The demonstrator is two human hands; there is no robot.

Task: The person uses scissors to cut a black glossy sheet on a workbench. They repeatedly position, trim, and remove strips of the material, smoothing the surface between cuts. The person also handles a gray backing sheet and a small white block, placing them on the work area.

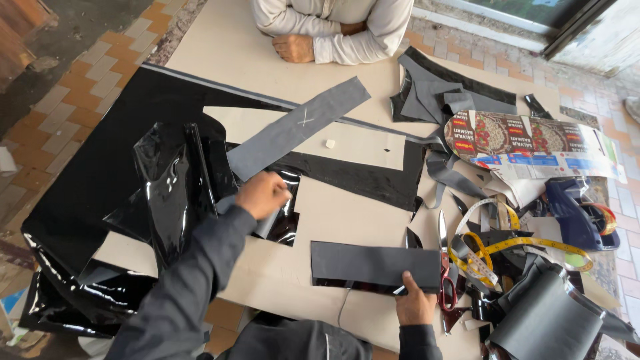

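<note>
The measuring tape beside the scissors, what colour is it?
Yellow measuring tape, head view.

The left hand (262, 194) presses on a long grey strip (297, 128) lying slantwise over glossy black sheeting (120, 173) on the worktop (347, 213). The right hand (415, 305) pinches the near edge of a dark rectangular panel (375, 264), apparently between thumb and fingers. Scissors (445, 267) lie just beside it, near a yellow tape measure (507, 248).

Both arms wear long dark grey sleeves (190, 287) reaching the wrists; the left hand (262, 194) and right hand (415, 307) are bare.
</note>
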